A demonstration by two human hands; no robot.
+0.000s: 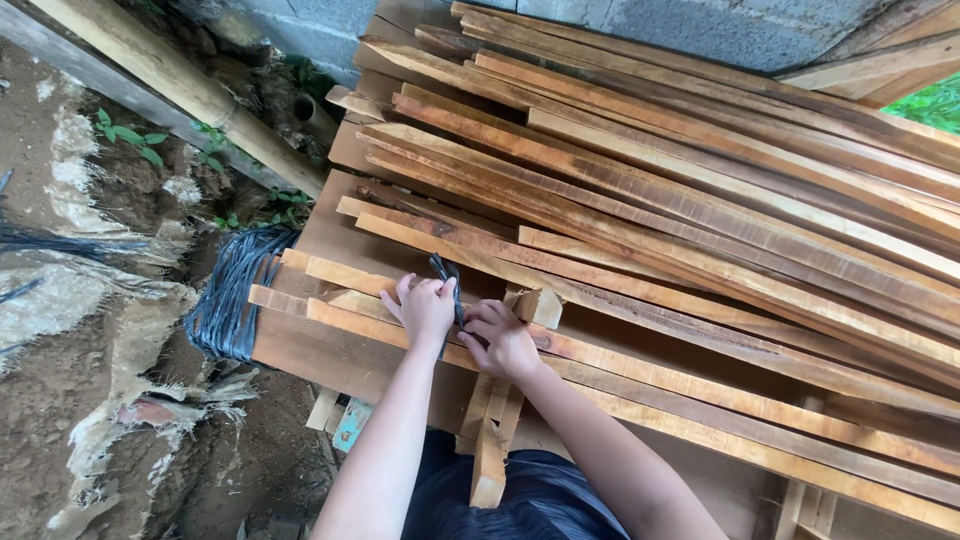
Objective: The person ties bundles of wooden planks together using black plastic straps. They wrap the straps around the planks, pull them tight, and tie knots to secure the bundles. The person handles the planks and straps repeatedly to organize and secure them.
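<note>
I see a thin dark strap (447, 280) pinched between both hands, running over long pale wooden slats (640, 360) that lie flat, side by side, on a stacked pile.

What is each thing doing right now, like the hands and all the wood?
Left hand: closed on a thin dark strap.
Right hand: curled, pressed on the long brown wooden slats.
Long brown wooden slats: stacked flat.
Small pale wooden block: lying beside the right hand.
Dark bundle of strapping: wound up, hanging off the table edge.

Both hands, left (426, 310) and right (503, 340), curl together.
</note>
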